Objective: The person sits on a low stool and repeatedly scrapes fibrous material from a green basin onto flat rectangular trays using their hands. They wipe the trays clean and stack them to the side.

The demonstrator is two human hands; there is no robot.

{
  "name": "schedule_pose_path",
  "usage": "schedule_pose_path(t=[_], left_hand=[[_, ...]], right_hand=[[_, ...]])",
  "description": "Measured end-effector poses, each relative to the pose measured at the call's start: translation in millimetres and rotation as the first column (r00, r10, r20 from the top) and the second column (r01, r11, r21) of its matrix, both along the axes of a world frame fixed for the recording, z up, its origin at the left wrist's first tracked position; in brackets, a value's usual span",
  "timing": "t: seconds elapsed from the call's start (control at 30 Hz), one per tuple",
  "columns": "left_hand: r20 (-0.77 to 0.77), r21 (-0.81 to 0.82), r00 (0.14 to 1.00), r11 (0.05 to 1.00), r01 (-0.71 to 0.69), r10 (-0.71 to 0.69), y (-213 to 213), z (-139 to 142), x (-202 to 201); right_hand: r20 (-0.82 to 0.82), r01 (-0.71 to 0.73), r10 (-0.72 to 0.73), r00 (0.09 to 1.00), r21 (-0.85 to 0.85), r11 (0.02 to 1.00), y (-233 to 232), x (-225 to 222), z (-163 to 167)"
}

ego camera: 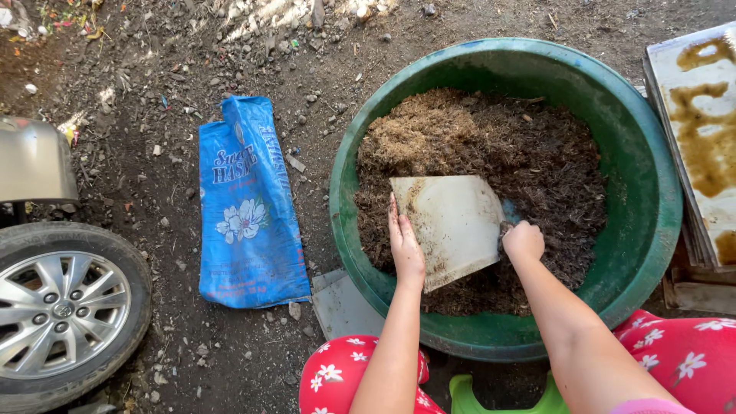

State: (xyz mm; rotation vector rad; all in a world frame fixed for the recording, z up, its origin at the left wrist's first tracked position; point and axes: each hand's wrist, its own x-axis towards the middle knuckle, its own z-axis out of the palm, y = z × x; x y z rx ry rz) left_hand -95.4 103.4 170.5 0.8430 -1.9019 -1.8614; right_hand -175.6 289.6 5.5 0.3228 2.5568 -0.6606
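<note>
While both bare hands work inside one big round green plastic basin [659, 192], the left hand [405, 247] lies flat with its fingers straight and pressed together along the left edge of a single off-white, stained plastic scoop [454, 226], touching it. The right hand [524, 241] is curled into a fist at the scoop's right side, closed around what seems to be its blue handle, though the handle is mostly hidden. The scoop rests tilted on one mound of dark brown, fibrous soil mix [537, 153] that fills the basin, paler and drier at its upper left. Two knees in red trousers with white flowers [690, 353] frame the basin's near rim, and one bright green plastic stool [498, 399] shows between them. Just beside the basin's near-left rim lies one flat grey slab [341, 307], partly tucked under it. Left of the basin, apart from it, one blue woven sack with a white flower print [249, 207] lies flat on the bare, stony dirt ground [176, 77]. Farther left sits one car wheel with a silver alloy rim [61, 310], cut by the frame edge. At the right edge, one stack of white rust-stained metal sheets [701, 130] stands just beside the basin.
</note>
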Motion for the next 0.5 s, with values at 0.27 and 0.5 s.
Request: schedule_pose_path(t=[0.27,0.5], left_hand=[[-0.059,0.125,0.998,0.992,0.003,0.004,-15,-14,3],[-0.119,0.19,0.993,0.981,0.043,-0.02,-18,-29,4]], right_hand=[[-0.5,-0.154,-0.161,0.851,-0.53,0.834,-101,39,90],[-0.709,-0.425,-0.225,0.668,-0.612,0.667,-161,-25,118]])
